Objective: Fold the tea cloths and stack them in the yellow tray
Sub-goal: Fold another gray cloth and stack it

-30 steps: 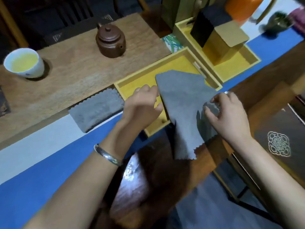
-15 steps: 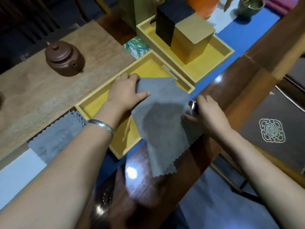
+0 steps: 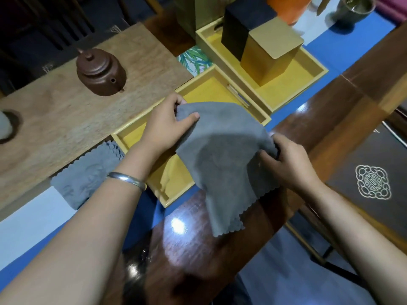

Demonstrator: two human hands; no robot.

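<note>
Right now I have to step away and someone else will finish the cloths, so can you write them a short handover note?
Left hand: pinches the far corner of the grey cloth.
Right hand: grips its right edge.
The cloth hangs unfolded above the near yellow tray, its scalloped end over the table edge.
A second cloth lies flat left of the tray.
Done: no folded cloth can be seen in the tray.
Left: fold both, stack them in the tray.

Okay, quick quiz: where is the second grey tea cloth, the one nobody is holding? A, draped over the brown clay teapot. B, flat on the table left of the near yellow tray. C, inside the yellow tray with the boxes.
B: the loose grey scallop-edged cloth lies flat beside the near yellow wooden tray, on its left, untouched by either hand.
</note>
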